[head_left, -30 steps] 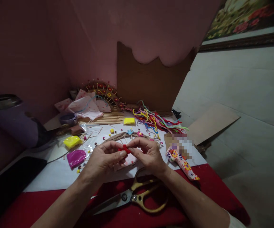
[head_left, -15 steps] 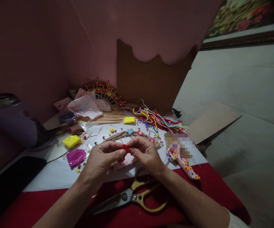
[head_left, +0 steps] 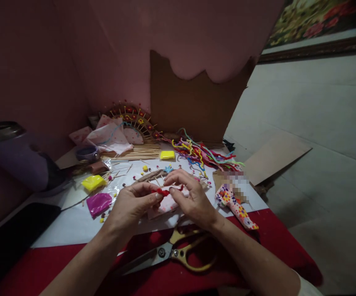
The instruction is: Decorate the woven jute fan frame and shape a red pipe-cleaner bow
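Note:
Between my two hands is a short piece of red yarn [head_left: 164,192], fuzzy and bunched. My left hand [head_left: 134,203] pinches its left part between thumb and forefinger. My right hand [head_left: 193,199] has its thumb pressed on the strand, with the fingers bent over it, and a red end shows beyond the thumb. Just behind and below lies a fan-shaped piece with pink patterned fabric [head_left: 167,204] and a curved brown rim [head_left: 150,176] set with small flowers; my hands partly cover it. Scissors with yellow handles [head_left: 182,253] rest close in front of my wrists.
Coloured yarn strands [head_left: 202,154] lie behind on the right, beside a yellow packet [head_left: 167,155]. Another yellow packet [head_left: 93,183] and a purple packet [head_left: 99,204] lie left. A patterned cloth figure [head_left: 238,209] is at right; a cup [head_left: 14,156] stands far left. Cardboard [head_left: 193,102] leans behind.
My right hand has shifted slightly right and its fingers have lifted and spread over the yarn. The red yarn now stretches further between the hands, with more of it showing.

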{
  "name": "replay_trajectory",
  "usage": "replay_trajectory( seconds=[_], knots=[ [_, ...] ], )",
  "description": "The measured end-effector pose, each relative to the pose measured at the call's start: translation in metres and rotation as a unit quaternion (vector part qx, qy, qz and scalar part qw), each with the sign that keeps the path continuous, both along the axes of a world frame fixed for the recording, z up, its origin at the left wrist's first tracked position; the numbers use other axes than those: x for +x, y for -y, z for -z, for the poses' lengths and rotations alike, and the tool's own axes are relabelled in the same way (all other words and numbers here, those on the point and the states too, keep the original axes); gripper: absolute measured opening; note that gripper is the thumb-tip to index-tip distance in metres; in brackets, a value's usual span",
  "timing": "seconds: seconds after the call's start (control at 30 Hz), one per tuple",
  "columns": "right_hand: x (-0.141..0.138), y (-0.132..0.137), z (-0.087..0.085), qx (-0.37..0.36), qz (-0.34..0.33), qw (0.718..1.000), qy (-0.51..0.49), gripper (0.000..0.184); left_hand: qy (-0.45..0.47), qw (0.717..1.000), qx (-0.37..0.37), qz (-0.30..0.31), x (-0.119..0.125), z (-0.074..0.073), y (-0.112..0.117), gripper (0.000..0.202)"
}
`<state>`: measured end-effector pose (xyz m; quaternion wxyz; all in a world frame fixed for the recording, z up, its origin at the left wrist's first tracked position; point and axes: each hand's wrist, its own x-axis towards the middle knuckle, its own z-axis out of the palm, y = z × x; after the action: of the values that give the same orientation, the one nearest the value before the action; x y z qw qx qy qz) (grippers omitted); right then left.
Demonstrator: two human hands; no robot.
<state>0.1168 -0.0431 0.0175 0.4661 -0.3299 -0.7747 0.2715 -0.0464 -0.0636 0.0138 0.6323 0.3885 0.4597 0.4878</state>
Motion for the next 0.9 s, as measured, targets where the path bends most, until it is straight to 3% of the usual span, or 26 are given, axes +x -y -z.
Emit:
replay_trajectory(
  seconds=[0.13, 0.23, 0.47, 0.63, 0.9],
  knots=[
    [0.002, 0.006, -0.012, 0.089, 0.033, 0.991, 0.099, 0.006, -0.022, 1.000, 0.018, -0.005, 0.001, -0.001, 0.001, 0.021],
    [0.003, 0.009, -0.022, 0.147, 0.063, 0.968, 0.194, 0.006, -0.044, 0.998, 0.037, -0.003, 0.001, -0.002, 0.003, 0.020],
    [0.002, 0.008, -0.039, 0.264, 0.025, 0.913, 0.309, 0.010, -0.049, 0.996, 0.075, 0.002, 0.001, -0.003, 0.004, 0.016],
    [-0.001, 0.009, -0.034, 0.263, 0.041, 0.916, 0.301, 0.008, -0.056, 0.995, 0.083, 0.015, 0.000, -0.006, 0.005, 0.014],
    [-0.005, 0.018, -0.014, 0.206, 0.101, 0.948, 0.222, 0.008, -0.047, 0.996, 0.067, 0.038, 0.001, -0.003, 0.005, 0.013]
  ],
)
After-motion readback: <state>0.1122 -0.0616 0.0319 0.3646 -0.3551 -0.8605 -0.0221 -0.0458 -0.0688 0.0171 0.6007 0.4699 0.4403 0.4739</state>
